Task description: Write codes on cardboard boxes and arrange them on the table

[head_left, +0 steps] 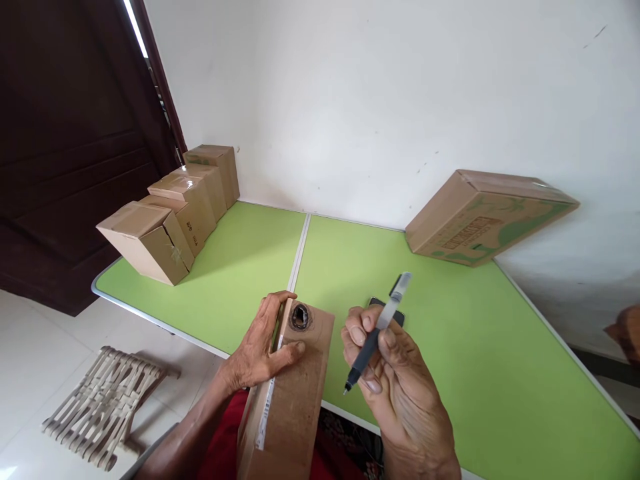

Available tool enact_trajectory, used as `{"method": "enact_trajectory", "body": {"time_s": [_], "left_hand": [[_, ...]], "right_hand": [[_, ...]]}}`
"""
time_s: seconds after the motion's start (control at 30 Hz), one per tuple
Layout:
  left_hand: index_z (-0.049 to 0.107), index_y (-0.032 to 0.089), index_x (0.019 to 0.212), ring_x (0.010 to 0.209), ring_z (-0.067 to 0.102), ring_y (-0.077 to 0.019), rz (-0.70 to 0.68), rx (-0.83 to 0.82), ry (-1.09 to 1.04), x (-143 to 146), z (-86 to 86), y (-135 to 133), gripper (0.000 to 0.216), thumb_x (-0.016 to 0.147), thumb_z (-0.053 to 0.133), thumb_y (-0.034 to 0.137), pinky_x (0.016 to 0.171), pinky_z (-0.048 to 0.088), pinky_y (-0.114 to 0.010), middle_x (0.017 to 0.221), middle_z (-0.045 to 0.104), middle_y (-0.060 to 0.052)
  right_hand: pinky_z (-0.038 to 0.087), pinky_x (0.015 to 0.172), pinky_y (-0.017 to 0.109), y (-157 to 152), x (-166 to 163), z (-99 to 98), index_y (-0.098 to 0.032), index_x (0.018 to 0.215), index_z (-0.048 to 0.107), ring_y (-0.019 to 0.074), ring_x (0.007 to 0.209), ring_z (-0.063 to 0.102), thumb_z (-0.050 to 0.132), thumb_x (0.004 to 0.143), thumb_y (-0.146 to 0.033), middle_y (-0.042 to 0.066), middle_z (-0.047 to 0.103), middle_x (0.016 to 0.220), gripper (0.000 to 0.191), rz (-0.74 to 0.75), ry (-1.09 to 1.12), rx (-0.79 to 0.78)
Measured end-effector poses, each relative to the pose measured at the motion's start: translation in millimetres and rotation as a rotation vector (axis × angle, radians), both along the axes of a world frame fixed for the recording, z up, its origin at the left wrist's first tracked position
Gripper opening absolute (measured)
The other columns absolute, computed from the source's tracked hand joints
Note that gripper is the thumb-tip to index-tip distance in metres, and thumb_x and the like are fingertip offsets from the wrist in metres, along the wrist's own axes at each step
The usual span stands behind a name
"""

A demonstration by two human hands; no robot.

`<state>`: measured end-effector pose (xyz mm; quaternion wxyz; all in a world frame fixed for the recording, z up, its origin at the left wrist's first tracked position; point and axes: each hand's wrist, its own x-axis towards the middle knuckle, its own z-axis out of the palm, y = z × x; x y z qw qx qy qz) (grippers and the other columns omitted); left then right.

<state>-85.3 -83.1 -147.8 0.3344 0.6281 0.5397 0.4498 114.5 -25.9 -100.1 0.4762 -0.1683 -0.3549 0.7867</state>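
My left hand (265, 347) grips the far left edge of a narrow cardboard box (300, 393), its thumb lying across the upper face. Near the box's far end is a round hole ringed with dark scribbled lines. A white label strip runs along the left edge of the box. To the right, my right hand (395, 387) holds a pen (370, 350) between thumb and fingers, its tip pointing down and left, apart from the box. Partly hidden behind the right hand, a dark phone-like object (397, 315) lies on the green table (255, 260).
Several cardboard boxes (160, 253) stand in a row at the table's left end. A larger box with green print (480, 227) leans against the wall at the back right. A woven folding stool (100, 407) stands on the floor at left, below a dark door (75, 133).
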Motion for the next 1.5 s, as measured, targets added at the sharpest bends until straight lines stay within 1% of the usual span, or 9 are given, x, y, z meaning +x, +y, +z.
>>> {"method": "enact_trajectory", "body": {"time_s": [0.23, 0.33, 0.5, 0.63, 0.77, 0.9, 1.03, 1.2, 1.5], "left_hand": [[0.043, 0.022, 0.152, 0.140, 0.050, -0.0356, 0.004, 0.024, -0.004, -1.6, -2.5, 0.8, 0.063, 0.094, 0.065, 0.034, 0.124, 0.037, -0.058, 0.147, 0.052, -0.015], [0.043, 0.022, 0.152, 0.141, 0.049, -0.0360, 0.005, 0.020, -0.006, -2.0, -3.3, 1.5, 0.064, 0.094, 0.066, 0.035, 0.124, 0.037, -0.058, 0.148, 0.052, -0.015], [0.043, 0.021, 0.153, 0.143, 0.048, -0.0355, 0.004, 0.013, -0.025, -2.2, -4.3, 1.2, 0.065, 0.095, 0.065, 0.037, 0.127, 0.035, -0.057, 0.150, 0.050, -0.015], [0.043, 0.022, 0.153, 0.143, 0.048, -0.0355, 0.005, 0.004, -0.018, -2.5, -3.7, 0.8, 0.064, 0.095, 0.066, 0.037, 0.126, 0.036, -0.058, 0.150, 0.050, -0.015], [0.039, 0.023, 0.154, 0.141, 0.049, -0.0366, -0.012, 0.011, 0.000, -2.9, -2.8, 1.1, 0.072, 0.090, 0.070, 0.033, 0.122, 0.040, -0.058, 0.151, 0.050, -0.016], [0.038, 0.022, 0.153, 0.138, 0.052, -0.0369, -0.006, 0.009, -0.001, -1.4, -1.4, 1.1, 0.075, 0.086, 0.070, 0.029, 0.120, 0.042, -0.058, 0.148, 0.051, -0.016], [0.038, 0.021, 0.152, 0.137, 0.053, -0.0367, -0.008, 0.028, -0.010, 1.1, -0.3, 1.4, 0.075, 0.085, 0.071, 0.029, 0.120, 0.042, -0.057, 0.146, 0.052, -0.017], [0.038, 0.020, 0.152, 0.138, 0.050, -0.0362, -0.010, 0.037, -0.002, 0.4, -2.3, 1.3, 0.074, 0.087, 0.070, 0.029, 0.120, 0.041, -0.056, 0.146, 0.050, -0.017], [0.038, 0.020, 0.153, 0.137, 0.050, -0.0358, -0.006, 0.043, -0.001, -0.1, -2.8, 0.7, 0.074, 0.087, 0.069, 0.028, 0.120, 0.040, -0.056, 0.147, 0.050, -0.017]], "right_hand": [[0.042, 0.040, 0.016, -8.4, -0.8, 8.4, -0.026, 0.090, 0.076, 0.0082, 0.052, 0.046, 0.085, 0.091, -0.040, 0.001, 0.060, 0.080, 0.016, -0.026, 0.000, 0.006], [0.043, 0.042, 0.015, -7.2, -3.2, 5.3, -0.025, 0.087, 0.076, 0.0071, 0.053, 0.048, 0.089, 0.088, -0.040, 0.000, 0.060, 0.080, 0.020, -0.056, -0.005, 0.014], [0.041, 0.042, 0.013, -5.9, -5.1, -0.9, -0.024, 0.087, 0.075, 0.0043, 0.050, 0.047, 0.089, 0.088, -0.041, -0.002, 0.059, 0.078, 0.022, -0.096, -0.006, -0.021], [0.038, 0.038, 0.015, -6.6, -9.7, -3.1, -0.026, 0.089, 0.074, 0.0060, 0.045, 0.051, 0.087, 0.090, -0.042, -0.002, 0.063, 0.075, 0.021, -0.135, -0.077, 0.042], [0.046, 0.044, 0.020, -2.9, -25.7, -15.9, -0.025, 0.090, 0.068, 0.0117, 0.052, 0.063, 0.087, 0.089, -0.041, -0.003, 0.066, 0.070, 0.024, -0.300, -0.223, 0.106], [0.050, 0.049, 0.025, -0.1, -37.4, -34.9, -0.023, 0.089, 0.069, 0.0159, 0.058, 0.067, 0.085, 0.090, -0.045, 0.000, 0.070, 0.071, 0.027, -0.413, -0.330, 0.187], [0.050, 0.050, 0.027, -2.2, -34.0, -44.1, -0.021, 0.091, 0.073, 0.0176, 0.061, 0.069, 0.079, 0.096, -0.045, 0.003, 0.072, 0.075, 0.025, -0.398, -0.408, 0.236], [0.048, 0.047, 0.026, -4.9, -26.6, -42.7, -0.022, 0.088, 0.070, 0.0138, 0.056, 0.066, 0.080, 0.095, -0.048, 0.002, 0.071, 0.084, 0.029, -0.428, -0.387, 0.176], [0.051, 0.052, 0.025, -5.4, -27.0, -47.7, -0.022, 0.091, 0.069, 0.0127, 0.059, 0.065, 0.075, 0.101, -0.045, 0.001, 0.070, 0.080, 0.026, -0.399, -0.447, 0.249]]}}
